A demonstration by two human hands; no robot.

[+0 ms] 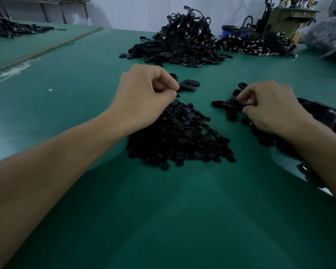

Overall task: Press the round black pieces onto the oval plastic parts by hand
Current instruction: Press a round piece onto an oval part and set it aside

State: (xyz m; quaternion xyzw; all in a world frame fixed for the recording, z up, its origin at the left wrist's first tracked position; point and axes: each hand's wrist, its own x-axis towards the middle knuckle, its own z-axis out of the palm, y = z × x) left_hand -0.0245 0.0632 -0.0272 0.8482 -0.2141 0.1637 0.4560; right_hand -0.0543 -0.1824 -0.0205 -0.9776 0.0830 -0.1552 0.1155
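Note:
A heap of small round black pieces [179,136] lies on the green table between my arms. My left hand [145,96] hovers over the heap's far edge, thumb and forefinger pinched together; whether a piece sits between them I cannot tell. Just beyond its fingertips lie a few oval plastic parts [189,85]. My right hand [268,107] is curled over a scatter of oval parts [226,105], its fingertips closed on one black oval part. More oval parts [318,117] lie piled under and behind my right wrist.
A big mound of black oval parts and cables [179,45] rises at the far centre, with another cable pile [258,45] to its right. A green machine [283,18] and plastic bags [326,35] stand far right. Another dark pile [12,29] lies far left.

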